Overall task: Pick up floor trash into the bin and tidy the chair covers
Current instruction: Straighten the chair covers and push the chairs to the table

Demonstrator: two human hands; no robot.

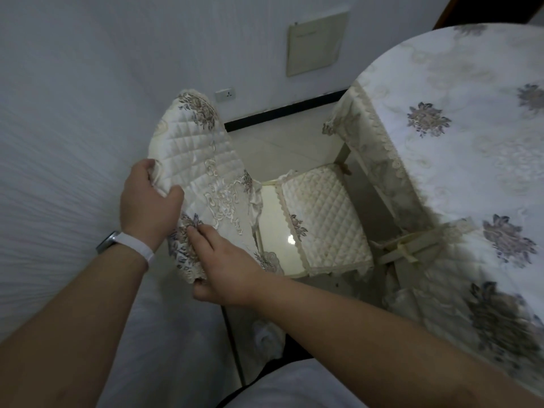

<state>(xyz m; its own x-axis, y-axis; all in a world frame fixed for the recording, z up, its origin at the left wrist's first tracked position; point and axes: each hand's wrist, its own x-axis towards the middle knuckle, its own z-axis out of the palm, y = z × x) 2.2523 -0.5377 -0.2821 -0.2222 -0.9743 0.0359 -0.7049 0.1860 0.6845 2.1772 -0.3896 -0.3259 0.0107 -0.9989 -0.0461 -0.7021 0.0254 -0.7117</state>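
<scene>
A cream quilted chair-back cover (203, 160) with embroidered flowers and lace trim stands upright in the middle of the view. My left hand (148, 198) grips its left edge, thumb on the front of the fabric. My right hand (226, 266) holds the cover's lower hem, fingers lying over the flowered lace and thumb under it. A matching quilted seat cover (321, 219) lies on the chair seat to the right, partly slid aside so that the bare glossy seat (272, 219) shows. A crumpled white piece (268, 337) lies on the floor below my right forearm.
A round table with a flowered cloth (459, 148) fills the right side, its lace edge hanging over the chair. A white textured wall (73, 113) is close on the left, with a socket (225, 95) and a beige panel (316, 42) on the far wall. Pale floor tiles (282, 151) show beyond.
</scene>
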